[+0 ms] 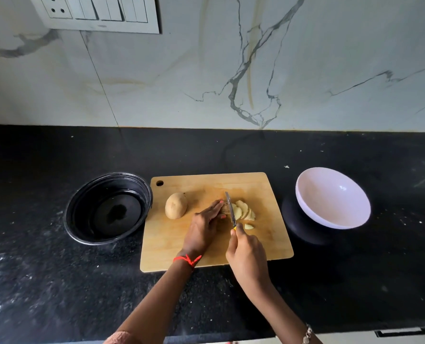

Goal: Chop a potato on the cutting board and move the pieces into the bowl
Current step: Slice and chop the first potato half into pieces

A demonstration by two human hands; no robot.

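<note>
I had the head-worn camera alone, a wide-angle lens looking forward and steeply down from above the near edge of the black counter [330,150], facing the marble wall [157,83], which filled the upper part of the frame. It sat close over the work. The cutting board [176,247] lay just below the middle, where the knife [229,204] met the half-cut potato [225,209]. The left hand [202,227] and right hand [246,254] reached in from the bottom edge, and the black bowl [82,219] and white bowl [330,202] fell inside either flank.
</note>
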